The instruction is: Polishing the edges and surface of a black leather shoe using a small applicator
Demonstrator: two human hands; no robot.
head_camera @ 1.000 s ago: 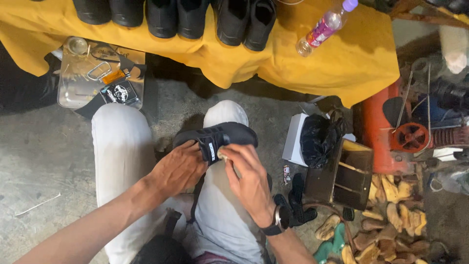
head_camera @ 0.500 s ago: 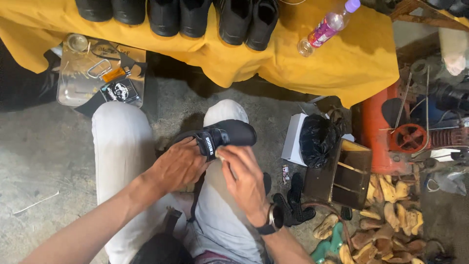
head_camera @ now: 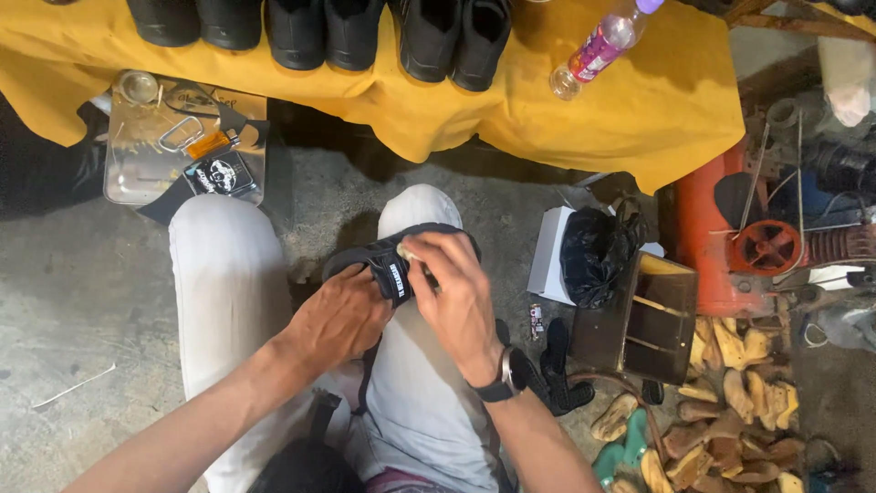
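A black shoe [head_camera: 365, 256] with a strap across its top rests on my right knee, toe pointing right. My left hand [head_camera: 339, 316] grips its heel end from below and behind. My right hand [head_camera: 454, 288] lies over the toe half, fingers pinched on a small pale pad [head_camera: 407, 250] pressed against the shoe beside the strap. A dark watch sits on my right wrist. Both of my legs wear light grey trousers.
A yellow cloth [head_camera: 639, 100] drapes a low bench holding several black shoes [head_camera: 420, 36] and a plastic bottle [head_camera: 598, 46]. A metal tray [head_camera: 137, 155] of small items lies left. A white box, black bag [head_camera: 593, 256], wooden box, red machine [head_camera: 730, 237] and shoe soles crowd the right.
My right hand has slid up from the shoe's near side onto its top and toe, carrying the pale pad. My left hand keeps its hold on the heel.
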